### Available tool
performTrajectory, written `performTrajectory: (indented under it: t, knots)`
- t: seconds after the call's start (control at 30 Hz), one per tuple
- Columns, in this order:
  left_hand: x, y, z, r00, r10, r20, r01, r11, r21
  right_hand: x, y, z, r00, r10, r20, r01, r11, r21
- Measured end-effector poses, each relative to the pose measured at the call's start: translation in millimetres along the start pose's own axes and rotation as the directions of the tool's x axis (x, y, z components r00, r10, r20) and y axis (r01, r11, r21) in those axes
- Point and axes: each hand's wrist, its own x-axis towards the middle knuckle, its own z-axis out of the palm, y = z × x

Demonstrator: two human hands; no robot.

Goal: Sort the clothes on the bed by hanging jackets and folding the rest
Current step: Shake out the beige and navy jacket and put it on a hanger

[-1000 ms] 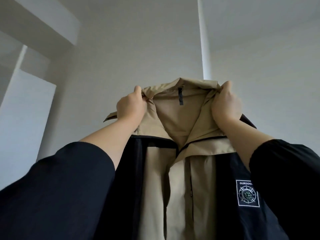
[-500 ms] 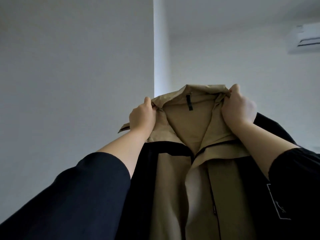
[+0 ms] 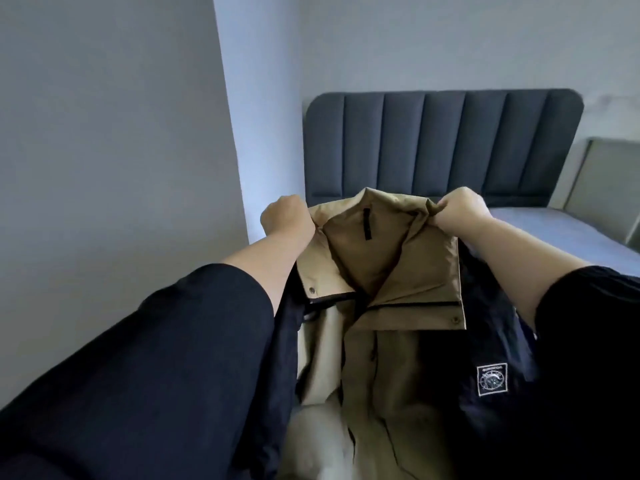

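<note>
Closest to the camera, the dark left sleeve (image 3: 156,375) and right sleeve (image 3: 595,341) reach forward and fill the lower corners of the view. Between them hangs the jacket (image 3: 391,258), tan down the middle with dark navy side panels, its front facing the person. A square white-edged patch (image 3: 491,380) sits on the navy chest panel beside the right sleeve. Below the jacket's left front something pale (image 3: 311,441) shows, perhaps another garment, but it is too blurred to tell.

Further out, the left hand (image 3: 285,220) is clenched on the left end of the collar and the right hand (image 3: 462,211) is clenched on the right end. They hold the collar spread wide so that the black loop (image 3: 367,228) inside the neck shows.

The jacket is held in the air and blocks most of the bed (image 3: 554,230). Only the mattress's far right corner is visible past the right forearm. Behind the collar rises the blue-grey padded headboard (image 3: 443,143). A grey panel (image 3: 609,181) stands at the bed's right edge. A pale wall (image 3: 104,133) fills the left side, its corner meeting the headboard's left edge.
</note>
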Motion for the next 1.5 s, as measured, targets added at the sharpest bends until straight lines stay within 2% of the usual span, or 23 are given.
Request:
performTrajectory:
  t: [0.13,0.27,0.33,0.4,0.47,0.53,0.6,0.67,0.73,0.77,0.83,0.9,0.97,1.07,1.2,1.27,1.33,1.43,1.5]
  knots:
    - [4.5,-16.2,69.4,0.96,-0.088,0.265,0.091,0.996,0.002,7.5,20.2,75.2,0.998,0.069,0.007,-0.066,0.977,-0.205]
    - [13.0,-24.8,113.7,0.856,-0.181,0.484,0.264,0.958,-0.109,26.2,22.8,130.2,0.97,0.181,0.163,-0.136,0.957,-0.255]
    - [24.6,-26.7,124.6,0.852,-0.208,0.48,0.364,0.895,-0.258,44.9,21.0,140.5,0.971,0.208,0.115,-0.19,0.97,-0.151]
    - [47.6,-26.6,132.8,0.922,-0.161,0.352,0.3,0.872,-0.387,69.4,17.0,137.1,0.981,0.182,-0.072,-0.186,0.981,-0.061]
    - [68.9,-22.8,132.6,0.968,-0.089,0.236,0.194,0.86,-0.473,90.9,13.1,129.3,0.974,0.085,-0.211,-0.097,0.994,-0.048]
    - [79.2,-18.7,135.0,0.963,0.0,0.27,0.161,0.8,-0.577,102.2,11.5,131.8,0.982,-0.025,-0.186,0.02,0.999,-0.032]
    - [67.1,-23.4,144.0,0.925,0.132,0.357,0.113,0.8,-0.589,96.1,13.6,153.0,0.998,-0.058,-0.028,0.055,0.995,-0.081]
    - [37.9,-37.1,166.8,0.858,0.267,0.438,-0.015,0.866,-0.499,71.6,18.0,190.4,0.995,-0.087,0.054,0.095,0.978,-0.186]
    - [-1.6,-57.3,192.2,0.77,0.312,0.556,-0.179,0.943,-0.282,27.0,25.9,237.5,0.978,-0.15,0.148,0.184,0.951,-0.249]
    - [-23.6,-69.0,204.8,0.712,0.285,0.641,-0.24,0.958,-0.159,-1.9,31.3,262.3,0.959,-0.171,0.226,0.229,0.937,-0.264]
    - [-69.1,-93.5,224.8,0.604,0.161,0.78,-0.254,0.967,-0.003,-65.0,46.5,311.6,0.905,-0.149,0.399,0.265,0.931,-0.253]
    - [-109.1,-118.4,237.9,0.549,0.056,0.834,-0.245,0.965,0.097,-126.6,63.3,351.8,0.82,-0.031,0.571,0.223,0.937,-0.269]
    - [-138.9,-140.8,245.3,0.552,0.016,0.834,-0.274,0.948,0.164,-172.5,76.5,378.6,0.755,0.067,0.653,0.193,0.928,-0.319]
    - [-157.7,-170.8,245.0,0.586,-0.015,0.81,-0.302,0.924,0.235,-198.3,81.3,394.7,0.764,0.107,0.636,0.174,0.915,-0.364]
    - [-147.1,-221.6,236.7,0.739,-0.027,0.673,-0.406,0.78,0.477,-190.8,78.0,399.6,0.715,0.153,0.682,0.184,0.9,-0.395]
    - [-135.3,-251.6,233.1,0.793,-0.103,0.6,-0.363,0.711,0.603,-188.9,79.6,402.4,0.711,0.159,0.685,0.189,0.895,-0.403]
    - [-132.5,-276.7,231.3,0.77,-0.276,0.575,-0.255,0.693,0.674,-190.8,80.4,404.1,0.716,0.154,0.681,0.205,0.886,-0.416]
    - [-142.6,-299.6,240.6,0.624,-0.507,0.594,0.023,0.772,0.635,-191.8,81.8,409.3,0.732,0.15,0.664,0.224,0.868,-0.443]
    - [-157.2,-302.6,253.9,0.516,-0.484,0.707,0.221,0.872,0.436,-192.2,82.1,412.9,0.735,0.158,0.659,0.237,0.851,-0.468]
